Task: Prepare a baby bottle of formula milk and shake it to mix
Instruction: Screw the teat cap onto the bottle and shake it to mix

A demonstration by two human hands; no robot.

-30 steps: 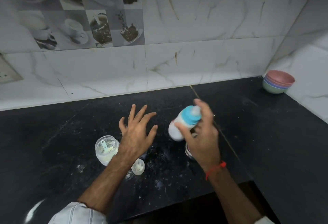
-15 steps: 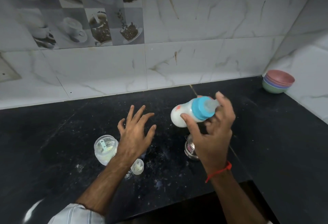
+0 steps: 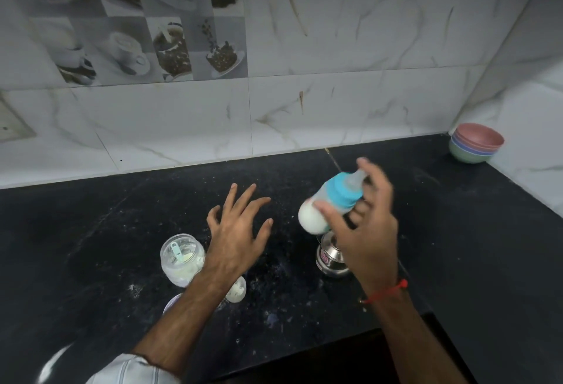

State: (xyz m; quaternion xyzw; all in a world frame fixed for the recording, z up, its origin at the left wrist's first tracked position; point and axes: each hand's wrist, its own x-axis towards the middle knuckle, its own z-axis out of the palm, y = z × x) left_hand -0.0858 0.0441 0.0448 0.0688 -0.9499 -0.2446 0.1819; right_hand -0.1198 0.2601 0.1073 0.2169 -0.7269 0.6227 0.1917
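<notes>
Head view: baby bottle (image 3: 327, 208) is sitting centre-right of frame, tilted, teat end pointing up-right, base down-left, white milk filling the body, blue collar on. Right hand (image 3: 367, 231) is gripping it w/ thumb across the body and fingers curled round collar and teat side. Prob. light, stiff plastic, smooth and maybe slippery, so holding at body/collar, not the soft teat, looks safest. Left hand (image 3: 236, 233) is hovering lower centre, fingers spread, holding nothing. Steel cup (image 3: 332, 258) is standing under the bottle; formula jar (image 3: 182, 258) lower left on black counter (image 3: 487, 261).
</notes>
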